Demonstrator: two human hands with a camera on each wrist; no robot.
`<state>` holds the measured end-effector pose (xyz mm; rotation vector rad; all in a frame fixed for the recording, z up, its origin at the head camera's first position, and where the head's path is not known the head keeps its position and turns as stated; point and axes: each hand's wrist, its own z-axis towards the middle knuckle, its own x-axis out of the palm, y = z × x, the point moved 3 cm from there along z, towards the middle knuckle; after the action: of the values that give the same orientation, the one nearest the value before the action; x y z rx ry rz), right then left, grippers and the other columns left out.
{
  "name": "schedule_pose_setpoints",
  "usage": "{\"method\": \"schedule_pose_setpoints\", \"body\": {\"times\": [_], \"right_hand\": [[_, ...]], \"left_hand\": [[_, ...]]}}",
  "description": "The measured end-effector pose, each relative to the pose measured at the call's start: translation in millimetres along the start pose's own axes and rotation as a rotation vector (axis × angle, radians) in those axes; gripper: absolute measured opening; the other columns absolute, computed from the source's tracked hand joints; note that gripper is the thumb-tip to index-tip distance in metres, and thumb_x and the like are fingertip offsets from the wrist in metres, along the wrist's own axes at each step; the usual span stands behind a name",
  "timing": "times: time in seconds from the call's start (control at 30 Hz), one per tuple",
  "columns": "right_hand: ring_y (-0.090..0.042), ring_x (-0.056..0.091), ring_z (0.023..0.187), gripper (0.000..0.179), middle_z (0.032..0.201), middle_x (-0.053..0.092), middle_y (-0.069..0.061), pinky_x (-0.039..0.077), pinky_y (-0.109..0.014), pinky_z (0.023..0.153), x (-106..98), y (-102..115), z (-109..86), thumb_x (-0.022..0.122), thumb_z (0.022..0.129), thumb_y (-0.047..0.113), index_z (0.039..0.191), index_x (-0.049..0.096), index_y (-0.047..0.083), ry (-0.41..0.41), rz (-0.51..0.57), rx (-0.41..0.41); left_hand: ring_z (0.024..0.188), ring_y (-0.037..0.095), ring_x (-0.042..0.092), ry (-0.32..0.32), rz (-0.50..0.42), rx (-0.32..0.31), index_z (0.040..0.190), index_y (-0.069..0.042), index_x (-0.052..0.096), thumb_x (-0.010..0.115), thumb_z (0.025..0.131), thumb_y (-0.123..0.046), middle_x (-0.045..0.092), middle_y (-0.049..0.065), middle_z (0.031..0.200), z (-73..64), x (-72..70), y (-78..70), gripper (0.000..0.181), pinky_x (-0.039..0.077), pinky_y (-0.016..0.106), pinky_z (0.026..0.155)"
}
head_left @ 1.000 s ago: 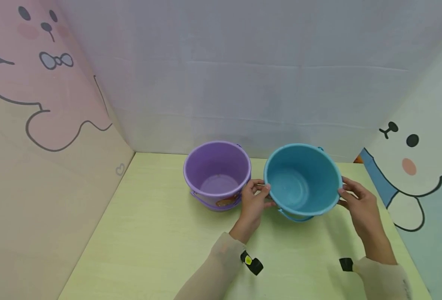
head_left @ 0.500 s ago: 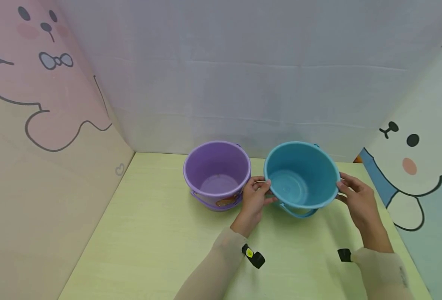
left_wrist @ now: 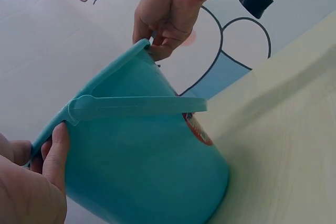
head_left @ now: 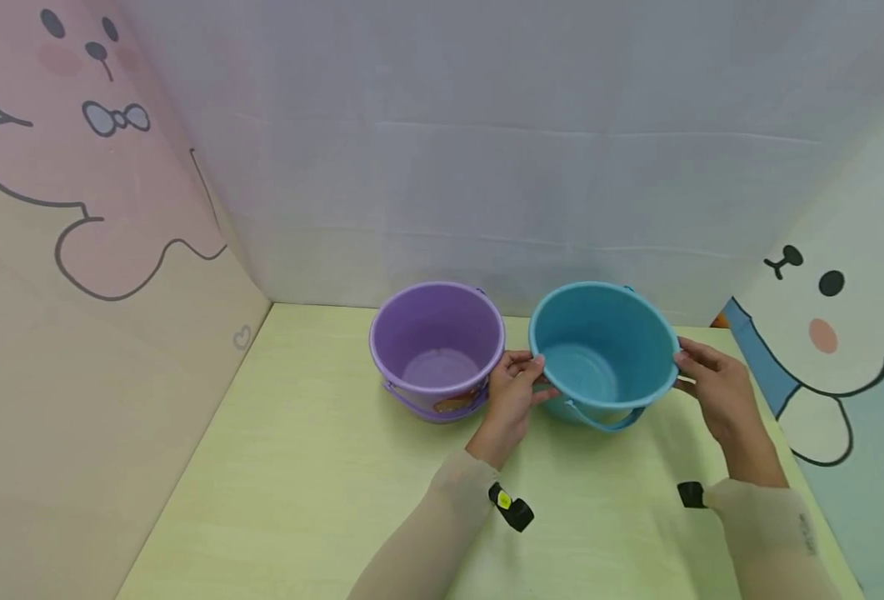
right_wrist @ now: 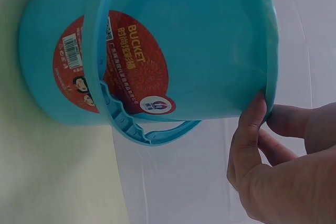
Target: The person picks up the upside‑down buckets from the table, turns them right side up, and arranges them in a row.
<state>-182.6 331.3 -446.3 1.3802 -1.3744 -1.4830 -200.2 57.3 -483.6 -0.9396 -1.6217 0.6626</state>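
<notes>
A blue bucket (head_left: 599,350) stands at the back right of the table, its inside bare in the head view. My left hand (head_left: 512,404) pinches its rim at the left, thumb on top and fingers underneath. On the opposite side my right hand (head_left: 722,400) pinches the rim too. The bucket's handle (right_wrist: 142,129) hangs down at its front. A red label (right_wrist: 136,66) with the word BUCKET shows on its wall in the right wrist view. Just left of my left hand stands a purple bucket (head_left: 437,342), close to my knuckles.
The pale yellow-green table (head_left: 299,467) stretches out to the left and front. A whitish sheet wall (head_left: 442,167) rises behind both buckets. Side walls printed with cartoon bears, a pink bear (head_left: 97,167) at left and a white bear (head_left: 824,317) at right, bound the table.
The blue bucket has shifted slightly back and turned a little between my hands, its handle dropping further from the rim at the front. Both hands keep their hold; the purple bucket stays put.
</notes>
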Motion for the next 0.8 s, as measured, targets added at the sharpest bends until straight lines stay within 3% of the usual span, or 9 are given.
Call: {"method": "schedule_pose_setpoints", "body": {"times": [0.37, 0.8], "right_hand": [[0.006, 0.064, 0.095, 0.053, 0.118, 0.06, 0.012, 0.061, -0.016, 0.078, 0, 0, 9.0, 0.051, 0.113, 0.018, 0.158, 0.04, -0.007, -0.03, -0.057, 0.048], [0.002, 0.066, 0.097, 0.052, 0.111, 0.061, 0.016, 0.06, -0.015, 0.076, 3, 0, 15.3, 0.052, 0.112, 0.017, 0.157, 0.041, -0.008, -0.032, 0.05, 0.048]], "left_hand": [[0.078, 0.016, 0.067, -0.004, -0.034, -0.002, 0.115, -0.002, 0.059, 0.066, 0.103, -0.002, 0.059, 0.006, 0.094, 3.1, 7.0, -0.5, 0.014, 0.065, 0.03, 0.069], [0.075, 0.014, 0.065, -0.023, -0.064, 0.002, 0.11, -0.005, 0.059, 0.065, 0.104, -0.001, 0.058, 0.003, 0.089, 9.8, 11.3, 0.6, 0.009, 0.065, 0.028, 0.067]]}}
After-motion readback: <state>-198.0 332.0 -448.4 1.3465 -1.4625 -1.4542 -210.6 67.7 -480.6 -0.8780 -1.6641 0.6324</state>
